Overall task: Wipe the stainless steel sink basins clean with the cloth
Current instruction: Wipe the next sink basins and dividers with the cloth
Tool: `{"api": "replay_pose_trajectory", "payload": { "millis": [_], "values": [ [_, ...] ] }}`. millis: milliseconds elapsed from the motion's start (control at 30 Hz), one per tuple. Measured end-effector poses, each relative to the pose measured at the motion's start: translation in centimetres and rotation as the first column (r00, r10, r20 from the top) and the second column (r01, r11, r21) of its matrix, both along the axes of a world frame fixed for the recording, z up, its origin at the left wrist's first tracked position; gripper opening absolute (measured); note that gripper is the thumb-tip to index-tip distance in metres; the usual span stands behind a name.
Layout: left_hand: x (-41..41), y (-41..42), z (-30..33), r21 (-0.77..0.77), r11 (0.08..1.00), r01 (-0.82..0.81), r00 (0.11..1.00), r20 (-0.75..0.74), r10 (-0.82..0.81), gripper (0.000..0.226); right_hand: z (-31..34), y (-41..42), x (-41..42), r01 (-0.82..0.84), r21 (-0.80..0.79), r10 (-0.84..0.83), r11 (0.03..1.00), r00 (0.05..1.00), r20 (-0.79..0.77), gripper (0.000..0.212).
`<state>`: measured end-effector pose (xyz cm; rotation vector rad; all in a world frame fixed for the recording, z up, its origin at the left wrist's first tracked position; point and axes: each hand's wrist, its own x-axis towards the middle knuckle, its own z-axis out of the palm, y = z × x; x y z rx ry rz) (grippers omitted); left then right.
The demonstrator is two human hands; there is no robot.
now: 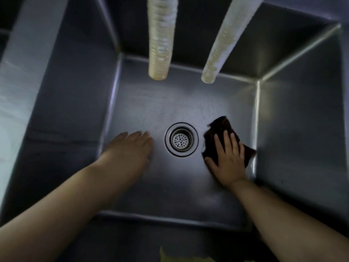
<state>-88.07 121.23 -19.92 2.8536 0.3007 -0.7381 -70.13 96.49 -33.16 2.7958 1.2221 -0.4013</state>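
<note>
cloth (222,133) right of drain (181,139), in basin (151,103)

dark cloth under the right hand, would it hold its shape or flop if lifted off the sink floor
The dark cloth would probably flop: its edges lie crumpled and uneven around the right hand pressing it flat. It likely slides easily, since the basin floor looks smooth and shiny. It seems light, being thin beneath the fingers.

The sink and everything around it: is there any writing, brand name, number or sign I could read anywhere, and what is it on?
None: no text shows anywhere.
Sink basin: bare steel.
Drain strainer: only holes.
Two ribbed hoses: unmarked.
Dark cloth under the right hand: no visible label.
</note>
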Motion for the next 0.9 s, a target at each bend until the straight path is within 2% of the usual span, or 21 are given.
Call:
{"api": "replay_pose_trajectory", "payload": {
  "millis": [100,233,367,467,633,733,833,900],
  "values": [
    [-4.1,1.0,3.1,0.039,0.995,-0.087,0.981,0.175,0.079,0.051,-0.1,4.8,1.9,0.087,-0.014,-0.086,0.996,0.996,0.012,0.079],
    [-6.3,1.1,2.1,0.046,0.984,-0.171,0.983,0.08,0.167,0.052,-0.8,11.9,3.2,0.045,0.019,-0.046,0.999,0.998,0.051,0.078],
    [-6.1,1.8,0.7,0.025,0.987,-0.159,0.986,0.051,0.158,0.048,-2.1,17.6,2.4,-0.126,0.082,0.122,0.989,0.991,0.06,0.069],
    [-6.3,2.4,0.7,0.067,0.982,-0.177,0.984,0.045,0.175,0.04,-2.7,20.6,-0.1,-0.238,0.115,0.229,0.964,0.97,0.083,0.067],
    [-5.4,2.2,2.0,-0.012,0.97,-0.244,0.969,-0.039,0.244,0.057,-3.2,21.6,-7.4,-0.473,0.181,0.464,0.862,0.881,0.09,0.072],
    [-5.2,1.9,2.0,0.013,0.957,-0.288,0.957,-0.002,0.288,0.061,-3.2,21.7,-9.4,-0.58,0.194,0.577,0.792,0.813,0.074,0.073],
    [-5.4,1.7,1.4,0.025,0.961,-0.274,0.961,-0.02,0.275,0.054,-3.3,23.4,-7.3,-0.624,0.204,0.616,0.754,0.78,0.108,0.073],
    [-5.4,1.7,1.2,0.01,0.964,-0.265,0.962,-0.073,0.265,0.05,-3.2,25.2,-4.9,-0.587,0.194,0.574,0.786,0.809,0.123,0.072]
  ]
}}
